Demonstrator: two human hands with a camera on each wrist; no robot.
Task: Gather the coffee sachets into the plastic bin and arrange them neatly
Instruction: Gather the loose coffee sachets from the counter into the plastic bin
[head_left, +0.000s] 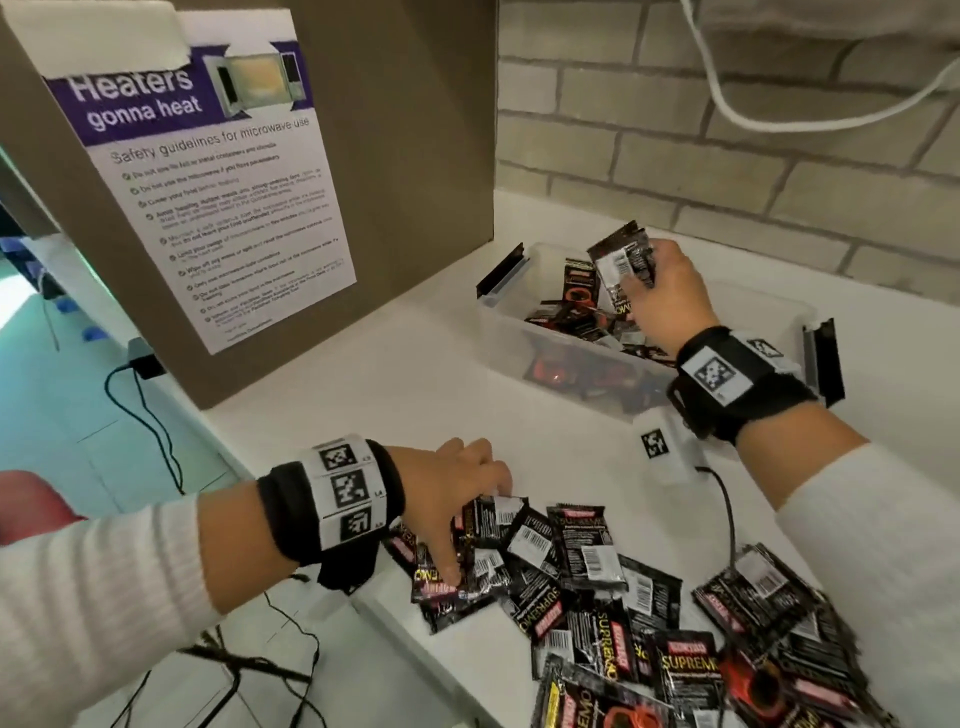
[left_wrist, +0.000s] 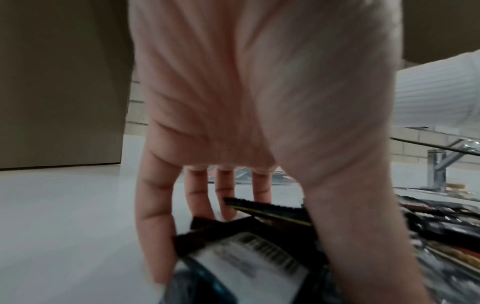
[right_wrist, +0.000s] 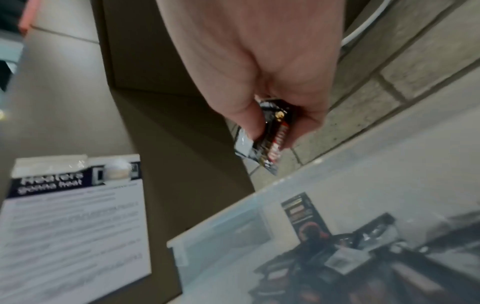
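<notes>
A loose pile of black coffee sachets (head_left: 649, 623) lies on the white table, near and to the right. My left hand (head_left: 475, 535) reaches down onto the pile's left end and grips a few sachets (left_wrist: 249, 253) between its thumb and fingers. The clear plastic bin (head_left: 511, 338) stands farther back with several sachets lying jumbled inside. Over the bin, my right hand (head_left: 636, 280) holds a small bunch of sachets (head_left: 618, 254). The right wrist view shows that bunch (right_wrist: 272, 139) pinched above the bin's rim (right_wrist: 233, 218).
A tall cardboard box with a microwave poster (head_left: 218, 208) stands left of the bin. A brick wall (head_left: 727, 156) runs behind. Black latches (head_left: 826, 358) flank the bin. A small tagged block (head_left: 670, 447) and its black cable (head_left: 730, 519) lie between bin and pile. The table edge (head_left: 405, 639) runs near my left wrist.
</notes>
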